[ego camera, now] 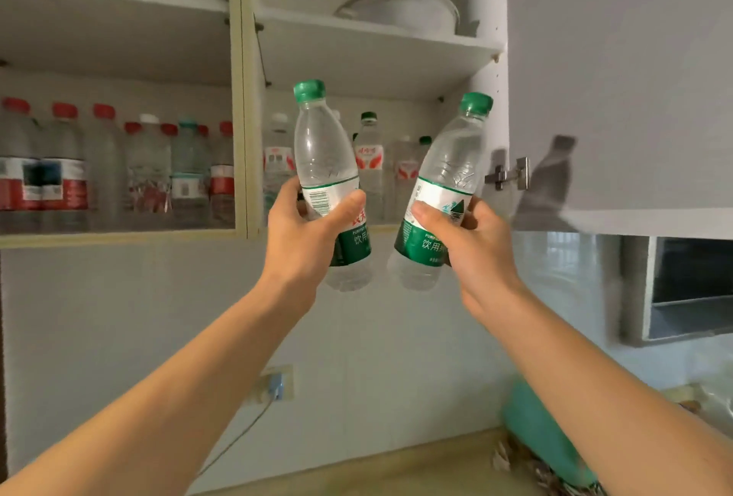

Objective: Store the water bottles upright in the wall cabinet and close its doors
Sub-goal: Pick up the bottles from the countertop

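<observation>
Bottles [325, 162] [448, 186], one gripped in each hand's [305, 230] [472, 245] curled fingers, face the open cabinet's [369, 39] bottle-filled shelf.

This is a home kitchen. Behind the two gripped bottles a wall cabinet [242, 99] stands open, its lower shelf crowded with water bottles [99, 166] and a white basin [400, 8] on the shelf above; an opened door [618, 71] hangs on a metal hinge [509, 174] just right of the grip. Below the grip are a tiled wall [119, 317], a plugged-in socket [275, 384] and a countertop [377, 472].
</observation>
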Demonstrator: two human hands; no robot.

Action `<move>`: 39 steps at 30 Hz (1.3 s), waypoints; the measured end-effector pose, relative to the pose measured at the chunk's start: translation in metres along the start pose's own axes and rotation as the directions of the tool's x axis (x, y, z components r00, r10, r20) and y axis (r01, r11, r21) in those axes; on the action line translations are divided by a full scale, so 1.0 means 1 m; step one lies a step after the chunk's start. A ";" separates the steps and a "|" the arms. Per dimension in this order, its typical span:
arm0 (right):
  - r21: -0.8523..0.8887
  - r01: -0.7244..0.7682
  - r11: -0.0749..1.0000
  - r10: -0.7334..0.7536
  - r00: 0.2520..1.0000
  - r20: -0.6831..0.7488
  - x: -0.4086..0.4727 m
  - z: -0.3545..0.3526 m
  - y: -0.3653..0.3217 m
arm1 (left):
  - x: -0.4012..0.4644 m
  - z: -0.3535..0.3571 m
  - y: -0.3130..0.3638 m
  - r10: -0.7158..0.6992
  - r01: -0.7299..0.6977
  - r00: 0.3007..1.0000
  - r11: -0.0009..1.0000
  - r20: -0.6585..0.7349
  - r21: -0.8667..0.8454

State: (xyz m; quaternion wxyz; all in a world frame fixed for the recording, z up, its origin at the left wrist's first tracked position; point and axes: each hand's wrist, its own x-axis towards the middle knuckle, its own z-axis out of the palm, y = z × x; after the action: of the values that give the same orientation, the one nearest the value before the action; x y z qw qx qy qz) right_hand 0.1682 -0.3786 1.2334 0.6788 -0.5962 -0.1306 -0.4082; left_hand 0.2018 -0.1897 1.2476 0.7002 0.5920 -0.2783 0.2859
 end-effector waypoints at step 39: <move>-0.360 0.090 0.929 0.038 0.942 0.335 0.249 -0.019 0.100 | 0.193 0.091 -0.072 0.065 -0.074 0.997 0.604 0.044 0.794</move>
State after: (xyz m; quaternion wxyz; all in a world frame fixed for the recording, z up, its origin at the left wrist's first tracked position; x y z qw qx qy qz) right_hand 0.3910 -0.4998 1.3235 0.5165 -0.7722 -0.1732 -0.3269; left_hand 0.3816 -0.2761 1.3534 0.3520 0.8312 -0.1491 0.4037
